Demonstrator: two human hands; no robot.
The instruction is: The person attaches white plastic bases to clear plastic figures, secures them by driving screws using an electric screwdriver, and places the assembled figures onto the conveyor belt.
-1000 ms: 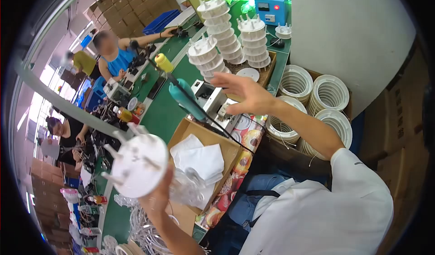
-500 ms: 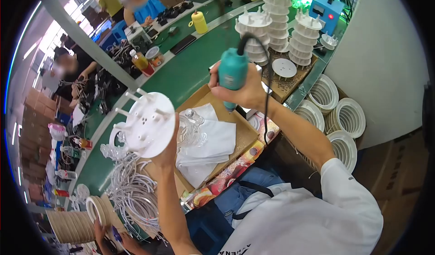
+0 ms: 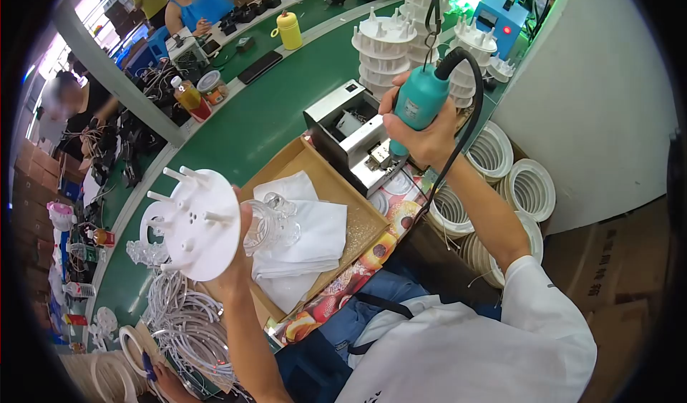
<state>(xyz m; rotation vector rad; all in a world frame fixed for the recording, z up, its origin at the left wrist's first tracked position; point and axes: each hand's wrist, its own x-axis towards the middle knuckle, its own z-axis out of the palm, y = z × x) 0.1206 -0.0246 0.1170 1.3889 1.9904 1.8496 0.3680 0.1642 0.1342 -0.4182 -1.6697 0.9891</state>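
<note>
A round white plastic disc with several pegs [image 3: 197, 224] is in my left hand [image 3: 240, 256], its pegged face turned to the left. Behind it, a clear plastic part [image 3: 268, 227] shows beside my fingers; whether they touch it I cannot tell. My right hand [image 3: 429, 131] is wrapped round a teal electric screwdriver [image 3: 422, 99], which hangs from a hook and chain with a black cable. The tool's tip points down, over a metal-cased device [image 3: 368, 145]. White cloths [image 3: 304, 242] lie in a cardboard tray [image 3: 286, 158] between my hands.
Stacks of white pegged discs [image 3: 383, 41] stand beyond my right hand, near a blue box [image 3: 501, 20]. White rings [image 3: 529, 188] fill a carton at right. Coiled cables [image 3: 189, 324] lie at lower left, close to a co-worker's hand [image 3: 172, 385]. Other people sit across the green table [image 3: 243, 127].
My right hand was open a second ago; it has closed round the screwdriver and brought it over the metal-cased device. The disc in my left hand has turned. The whole view has shifted.
</note>
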